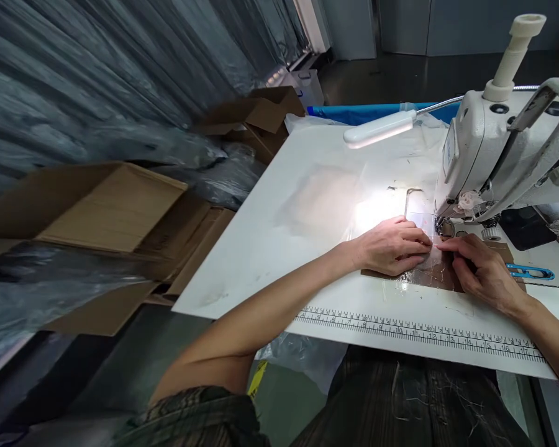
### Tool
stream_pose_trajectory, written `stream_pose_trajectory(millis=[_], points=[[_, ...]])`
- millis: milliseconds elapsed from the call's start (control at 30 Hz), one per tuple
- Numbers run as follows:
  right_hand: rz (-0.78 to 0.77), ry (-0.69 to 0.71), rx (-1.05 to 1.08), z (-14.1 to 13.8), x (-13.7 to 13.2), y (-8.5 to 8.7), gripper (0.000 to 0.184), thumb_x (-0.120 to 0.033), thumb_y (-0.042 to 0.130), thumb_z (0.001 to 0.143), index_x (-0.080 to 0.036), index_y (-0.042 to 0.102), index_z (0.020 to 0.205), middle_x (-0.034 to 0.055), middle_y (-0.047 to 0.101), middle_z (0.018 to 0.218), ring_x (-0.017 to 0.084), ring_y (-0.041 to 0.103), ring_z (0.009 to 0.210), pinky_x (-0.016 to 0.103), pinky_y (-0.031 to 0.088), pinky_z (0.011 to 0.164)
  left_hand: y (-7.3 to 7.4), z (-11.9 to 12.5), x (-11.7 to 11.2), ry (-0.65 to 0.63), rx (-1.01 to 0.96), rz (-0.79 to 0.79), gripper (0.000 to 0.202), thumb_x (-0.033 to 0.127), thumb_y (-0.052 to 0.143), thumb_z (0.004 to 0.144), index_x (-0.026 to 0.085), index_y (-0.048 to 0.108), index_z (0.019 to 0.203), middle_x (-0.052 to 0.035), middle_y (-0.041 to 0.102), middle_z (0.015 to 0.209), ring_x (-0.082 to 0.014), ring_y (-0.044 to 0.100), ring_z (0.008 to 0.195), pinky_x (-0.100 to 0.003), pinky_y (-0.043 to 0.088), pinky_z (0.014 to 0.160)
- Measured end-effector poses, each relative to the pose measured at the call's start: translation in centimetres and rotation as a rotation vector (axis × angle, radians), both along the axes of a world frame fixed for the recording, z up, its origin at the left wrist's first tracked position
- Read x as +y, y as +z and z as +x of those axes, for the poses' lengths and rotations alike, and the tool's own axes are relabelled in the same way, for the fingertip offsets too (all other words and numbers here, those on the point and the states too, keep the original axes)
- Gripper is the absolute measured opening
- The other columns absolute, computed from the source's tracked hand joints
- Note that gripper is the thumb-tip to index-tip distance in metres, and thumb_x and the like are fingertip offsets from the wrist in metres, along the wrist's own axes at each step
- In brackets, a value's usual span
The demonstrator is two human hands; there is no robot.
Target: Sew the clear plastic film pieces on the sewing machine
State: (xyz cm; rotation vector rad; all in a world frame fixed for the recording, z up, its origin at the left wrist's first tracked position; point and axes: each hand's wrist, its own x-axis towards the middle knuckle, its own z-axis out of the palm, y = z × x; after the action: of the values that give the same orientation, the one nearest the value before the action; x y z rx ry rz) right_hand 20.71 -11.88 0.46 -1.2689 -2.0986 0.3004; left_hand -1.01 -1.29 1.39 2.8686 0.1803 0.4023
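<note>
A thin, see-through sheet (423, 221) lies at the presser foot of the white sewing machine (470, 146), under a bright light. My left hand (395, 246) rests over the sheet, its fingers bent and close together, with the fingertips near the needle area. Just right of it, my right hand (487, 273) reaches in with the index finger stretched to the sheet's edge and the thumb apart below. Beneath both hands is a shiny brown patch (440, 279) on the tabletop. Blue thread snips (531, 272) lie beside my right hand.
A printed ruler (419, 333) runs along the front edge of the white table (261, 248). The lamp (379, 128) hangs over its back. Open cardboard boxes (107, 211) and plastic wrapping stand to the left. A dark flat object (526, 226) lies under the machine arm.
</note>
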Motion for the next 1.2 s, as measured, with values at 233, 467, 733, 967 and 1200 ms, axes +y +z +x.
stream_pose_trajectory(millis=[233,467,733,967,1200], points=[[0.060,0.195,-0.185,-0.7,-3.5,1.2,0.028,-0.011,0.047,0.092,-0.018,0.065,0.112,0.0115,0.070,0.107,0.028,0.060,0.103,0.047,0.053,0.085,-0.7,-0.3,0.0,0.028,-0.057,-0.008,0.026,0.027,0.047,0.096,0.019,0.070,0.104,-0.0073,0.072,0.113,-0.0187,0.064,0.093,-0.035,0.045,0.079],[-0.393,0.415,0.111,-0.3,-5.9,3.8,0.028,-0.007,0.040,0.090,-0.021,0.059,0.077,0.0033,0.066,0.077,0.016,0.063,0.077,0.031,0.054,0.071,-0.1,-0.4,-0.4,0.002,-0.032,0.000,0.021,0.027,0.052,0.092,0.019,0.071,0.094,-0.0040,0.073,0.108,-0.0172,0.062,0.082,-0.038,0.040,0.081],[0.107,0.151,-0.249,-0.9,-2.6,0.3,0.033,-0.015,0.045,0.093,-0.016,0.066,0.119,0.0158,0.067,0.109,0.027,0.062,0.099,0.047,0.056,0.080,0.4,-0.6,-0.7,0.041,-0.025,-0.041,0.020,0.025,0.051,0.093,0.020,0.071,0.095,-0.0039,0.073,0.108,-0.0176,0.062,0.085,-0.038,0.040,0.082],[-0.242,0.454,0.010,-0.5,-7.2,3.1,0.028,-0.009,0.044,0.083,-0.021,0.068,0.088,0.0055,0.072,0.087,0.023,0.064,0.099,0.041,0.053,0.084,0.1,-0.6,-0.3,0.050,-0.026,-0.109,0.018,0.026,0.055,0.091,0.021,0.071,0.097,-0.0038,0.073,0.110,-0.0187,0.063,0.089,-0.039,0.042,0.083],[-0.087,0.065,-0.183,1.4,0.0,1.5,0.038,-0.020,0.040,0.092,-0.022,0.069,0.117,0.0107,0.067,0.106,0.021,0.065,0.088,0.034,0.054,0.070,0.9,-0.2,-1.3,0.054,0.042,-0.028,0.018,0.026,0.053,0.093,0.021,0.070,0.090,-0.0028,0.073,0.099,-0.0170,0.060,0.081,-0.040,0.037,0.083]])
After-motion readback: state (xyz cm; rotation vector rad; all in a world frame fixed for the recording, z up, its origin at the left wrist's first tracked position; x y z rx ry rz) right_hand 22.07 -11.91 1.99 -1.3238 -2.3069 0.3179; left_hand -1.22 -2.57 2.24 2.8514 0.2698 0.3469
